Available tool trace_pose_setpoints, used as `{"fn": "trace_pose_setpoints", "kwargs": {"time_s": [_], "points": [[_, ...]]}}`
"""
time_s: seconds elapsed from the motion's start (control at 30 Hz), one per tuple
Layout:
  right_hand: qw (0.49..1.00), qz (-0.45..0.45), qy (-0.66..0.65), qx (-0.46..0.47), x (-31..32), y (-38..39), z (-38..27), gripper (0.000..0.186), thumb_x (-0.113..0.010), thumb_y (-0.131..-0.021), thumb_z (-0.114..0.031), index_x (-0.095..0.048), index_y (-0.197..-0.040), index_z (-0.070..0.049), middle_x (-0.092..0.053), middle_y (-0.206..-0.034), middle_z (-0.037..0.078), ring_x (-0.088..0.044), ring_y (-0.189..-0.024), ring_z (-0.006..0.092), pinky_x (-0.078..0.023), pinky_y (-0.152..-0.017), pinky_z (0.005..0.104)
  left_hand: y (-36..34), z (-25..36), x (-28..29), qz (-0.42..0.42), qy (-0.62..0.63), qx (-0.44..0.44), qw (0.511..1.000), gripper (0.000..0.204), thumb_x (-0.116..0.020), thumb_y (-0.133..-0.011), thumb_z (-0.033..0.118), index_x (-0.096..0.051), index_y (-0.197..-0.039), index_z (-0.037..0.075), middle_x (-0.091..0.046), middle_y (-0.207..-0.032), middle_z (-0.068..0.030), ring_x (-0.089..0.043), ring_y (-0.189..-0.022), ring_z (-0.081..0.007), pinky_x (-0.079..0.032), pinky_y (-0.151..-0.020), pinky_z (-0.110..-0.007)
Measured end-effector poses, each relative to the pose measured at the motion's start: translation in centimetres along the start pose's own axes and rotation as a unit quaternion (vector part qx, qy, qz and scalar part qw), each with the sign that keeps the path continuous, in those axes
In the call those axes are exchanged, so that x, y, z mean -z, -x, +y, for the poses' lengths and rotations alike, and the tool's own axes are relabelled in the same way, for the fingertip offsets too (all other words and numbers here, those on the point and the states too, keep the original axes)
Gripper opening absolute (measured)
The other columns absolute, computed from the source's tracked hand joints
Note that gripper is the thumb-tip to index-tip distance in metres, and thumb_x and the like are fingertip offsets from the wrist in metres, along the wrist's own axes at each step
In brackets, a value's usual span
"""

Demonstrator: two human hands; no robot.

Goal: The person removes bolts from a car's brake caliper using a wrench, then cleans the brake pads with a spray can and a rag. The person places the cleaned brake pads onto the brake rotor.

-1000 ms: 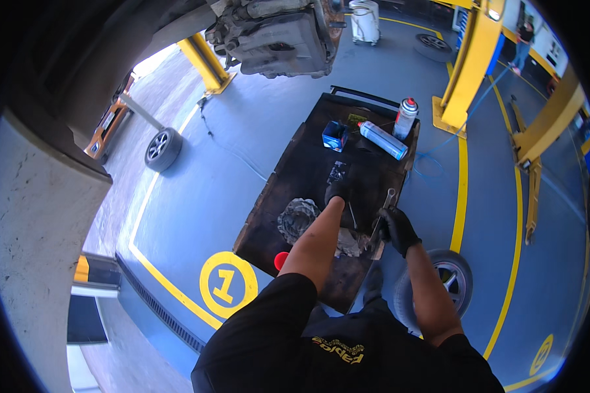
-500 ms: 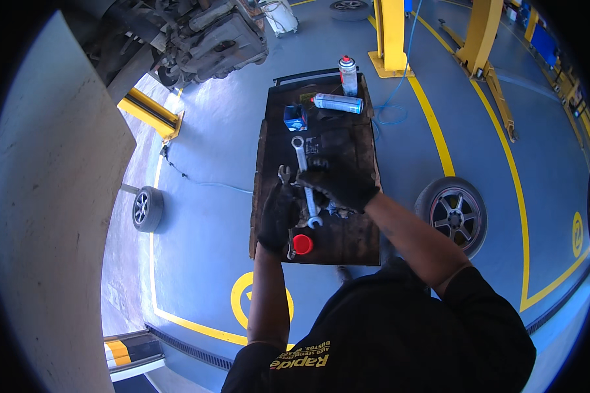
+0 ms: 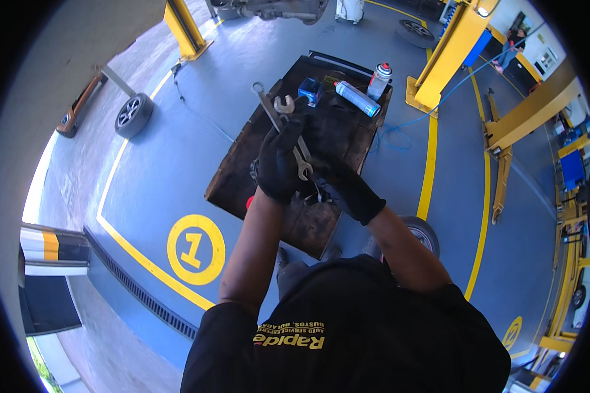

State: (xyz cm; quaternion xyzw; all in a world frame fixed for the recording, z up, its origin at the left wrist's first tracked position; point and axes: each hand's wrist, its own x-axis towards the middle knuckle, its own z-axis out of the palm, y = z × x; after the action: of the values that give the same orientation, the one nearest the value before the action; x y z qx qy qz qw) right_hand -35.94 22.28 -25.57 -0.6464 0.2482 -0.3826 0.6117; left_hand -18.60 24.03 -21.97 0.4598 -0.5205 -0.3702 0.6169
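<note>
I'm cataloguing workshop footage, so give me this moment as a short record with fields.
Left hand: black-gloved, closed around wrenches
Right hand: black-gloved, close to the wrenches' lower ends; its grip is unclear
Table: dark top, beneath the hands
Far part of table: blue box, lying spray can, upright spray can
Nearby: one wheel left of the table, yellow post beyond it on the right

Smooth metal with a dull shine was shown by the wrenches (image 3: 269, 109). The gloves (image 3: 280, 162) were finished in matt black, and the shirt (image 3: 367, 308) was made of matt cloth. The tabletop (image 3: 238, 171) was roughened; the floor (image 3: 256, 56) was coated smooth and glossy.
</note>
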Motion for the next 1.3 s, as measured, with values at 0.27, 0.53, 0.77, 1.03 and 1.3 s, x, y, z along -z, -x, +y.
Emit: {"fn": "trace_pose_setpoints", "kwargs": {"time_s": [0.27, 0.53, 0.77, 1.03, 1.3], "points": [[0.988, 0.003, -0.008, -0.155, 4.8, 2.3, -5.1, 0.022, -0.061, -0.1, -0.01, -0.059, -0.122, -0.004, -0.062, -0.078, 0.005, -0.063, -0.062, 0.0108, -0.051, -0.054, 0.0255, 2.4, 4.2, 3.4, -0.075, 0.179, 0.116, 0.974, 0.045, -0.053, -0.108, 0.026, -0.054, -0.144, -0.001, -0.065, -0.1, -0.001, -0.06, -0.085, -0.0092, -0.049, -0.076, -0.025], [0.955, -0.039, 0.237, -0.176, 7.7, -3.5, 2.0, 0.04, -0.065, -0.097, -0.028, -0.063, -0.132, -0.008, -0.073, -0.092, 0.008, -0.071, -0.076, 0.0238, -0.058, -0.071, 0.037, 1.9, -5.1, 8.1, -0.068, 0.131, 0.193, 0.97, 0.045, -0.049, -0.109, 0.029, -0.057, -0.142, -0.001, -0.067, -0.108, -0.007, -0.062, -0.08, -0.0107, -0.051, -0.071, -0.026], [0.776, 0.053, 0.622, -0.088, 2.9, -0.4, 21.7, 0.047, -0.075, -0.087, -0.029, -0.067, -0.13, -0.012, -0.071, -0.118, 0.02, -0.069, -0.109, 0.0373, -0.055, -0.093, 0.0464, 5.2, -15.1, 8.5, 0.121, 0.259, 0.402, 0.87, 0.025, -0.058, -0.105, 0.018, -0.067, -0.125, 0.006, -0.067, -0.086, -0.0034, -0.06, -0.066, -0.0118, -0.048, -0.056, -0.027], [0.973, 0.003, -0.045, -0.227, 6.9, 0.2, 16.5, 0.041, -0.068, -0.095, -0.024, -0.063, -0.132, -0.006, -0.071, -0.119, 0.011, -0.07, -0.108, 0.0227, -0.055, -0.094, 0.0365, 4.5, -12.7, 7.9, -0.019, 0.32, 0.374, 0.87, 0.026, -0.059, -0.105, 0.021, -0.066, -0.123, 0.005, -0.069, -0.091, -0.0044, -0.066, -0.078, -0.0157, -0.053, -0.067, -0.031], [0.977, 0.154, -0.066, -0.134, 2.6, -1.8, 7.8, 0.033, -0.068, -0.101, -0.024, -0.066, -0.125, -0.002, -0.071, -0.109, 0.008, -0.07, -0.092, 0.013, -0.058, -0.074, 0.0295, 1.8, -10.1, -1.1, -0.411, -0.36, 0.112, 0.83, 0.024, -0.061, -0.099, 0.012, -0.066, -0.119, -0.001, -0.072, -0.095, -0.0081, -0.068, -0.093, -0.0159, -0.053, -0.084, -0.035]]}}
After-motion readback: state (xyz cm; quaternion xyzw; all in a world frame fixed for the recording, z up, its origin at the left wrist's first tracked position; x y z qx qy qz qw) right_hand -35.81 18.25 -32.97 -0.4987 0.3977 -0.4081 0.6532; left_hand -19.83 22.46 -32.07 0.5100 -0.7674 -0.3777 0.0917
